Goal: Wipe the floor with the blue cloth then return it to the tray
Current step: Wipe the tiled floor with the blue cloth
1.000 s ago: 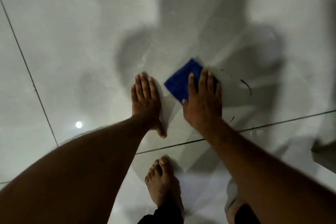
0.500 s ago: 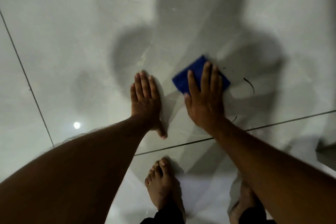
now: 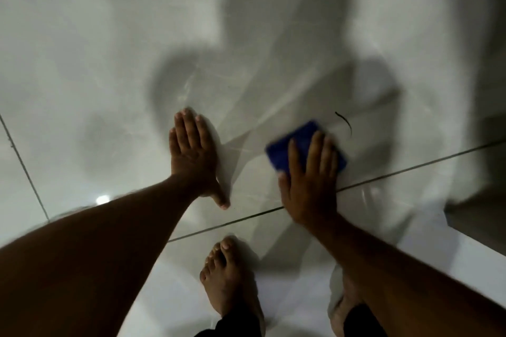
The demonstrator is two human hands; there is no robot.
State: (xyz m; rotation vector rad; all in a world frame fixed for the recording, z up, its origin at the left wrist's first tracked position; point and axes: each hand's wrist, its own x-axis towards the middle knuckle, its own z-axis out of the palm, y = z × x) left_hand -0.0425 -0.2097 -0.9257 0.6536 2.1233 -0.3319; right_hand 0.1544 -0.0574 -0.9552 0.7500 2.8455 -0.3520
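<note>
The right hand [image 3: 310, 180] lies palm-down on the blue cloth [image 3: 290, 148], fingers spread flat over it and pressing it against the glossy pale tiled floor [image 3: 109, 49]. The cloth is a small folded rectangle (blurred at its edges), and its far and left parts stick out from under the fingers. It sits just beyond a dark grout line [image 3: 410, 169] that runs from lower left to upper right, and the heel of the right hand crosses that line. A thin dark curved strand [image 3: 345, 122] lies on the tile just beyond and to the right of the cloth.

The left hand [image 3: 193, 157] is planted flat on the floor to the left of the cloth, empty, fingers together and thumb pointing near-right. The two hands are apart. A bare foot [image 3: 228, 279] stands nearer, between the forearms.
</note>
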